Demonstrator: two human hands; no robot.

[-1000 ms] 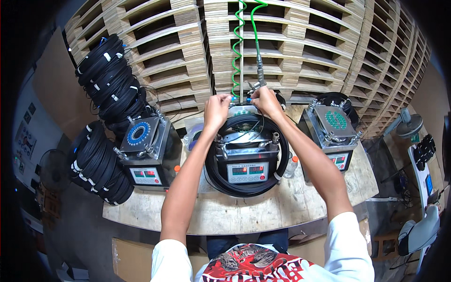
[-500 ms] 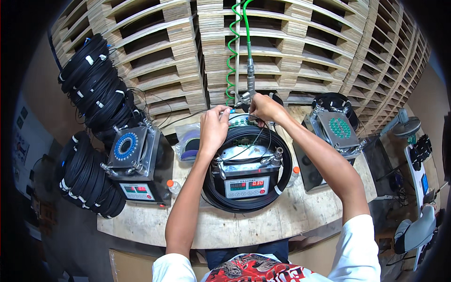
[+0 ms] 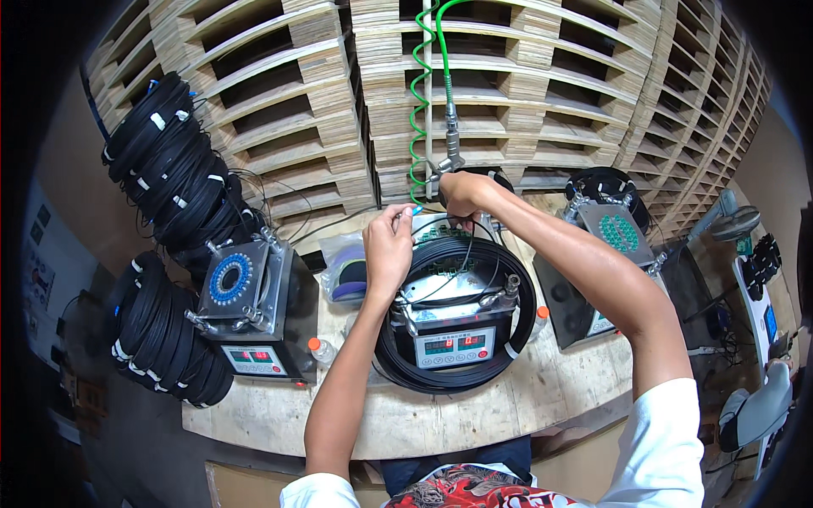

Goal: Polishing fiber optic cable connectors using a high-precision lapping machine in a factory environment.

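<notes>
My left hand (image 3: 389, 254) pinches a small blue-tipped cable connector (image 3: 417, 210) between thumb and fingers, above the far left side of a black cable coil (image 3: 523, 339). To its right, my right hand (image 3: 466, 196) is curled with the fingers pointing down; what they hold, if anything, is hidden. Just beyond it hangs a metal air gun (image 3: 452, 146) on a green hose; I cannot tell whether the hand touches it. The coil lies around a metal benchtop machine (image 3: 455, 345) with a lit red display. Green connector holders (image 3: 449, 269) show on its top, partly behind cable loops.
Similar machines stand left (image 3: 254, 322) and right (image 3: 610, 233) on the wooden table (image 3: 423, 427). Stacked black cable coils (image 3: 161, 178) rise at the left. Small orange-capped bottles (image 3: 322, 350) flank the middle machine. Wooden pallets (image 3: 542, 102) form the back wall.
The view has shifted slightly, moving the machines down and right in the picture. My right hand has come left, closer to my left hand, which still pinches the connector.
</notes>
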